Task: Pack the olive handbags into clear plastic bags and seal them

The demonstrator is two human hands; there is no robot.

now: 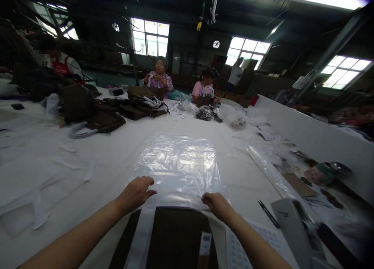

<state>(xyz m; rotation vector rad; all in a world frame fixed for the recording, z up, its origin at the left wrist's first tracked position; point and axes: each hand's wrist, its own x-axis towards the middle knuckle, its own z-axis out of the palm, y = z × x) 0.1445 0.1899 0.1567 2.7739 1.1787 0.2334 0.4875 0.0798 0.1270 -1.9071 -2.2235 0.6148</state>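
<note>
A clear plastic bag point(178, 160) lies flat and shiny on the white table in front of me. My left hand point(137, 193) is over its near left corner, thumb and fingers apart, holding nothing. At the near right edge of the bag, my right hand point(217, 206) has its fingers curled closed on the plastic. Closest to me is a dark brown bag point(178, 234), cut off by the bottom of the view. A white-wrapped strap point(142, 238) runs along its left side, and a paper tag point(205, 243) hangs on its right.
Small thread snips point(269, 213) and a grey tool point(295, 230) lie at right, beside a printed sheet point(263, 238). Farther right are a jar point(327, 172) and loose plastic. Brown bags point(105, 117) are piled at far left. Several people sit across the table; a low white partition point(315, 128) borders the right.
</note>
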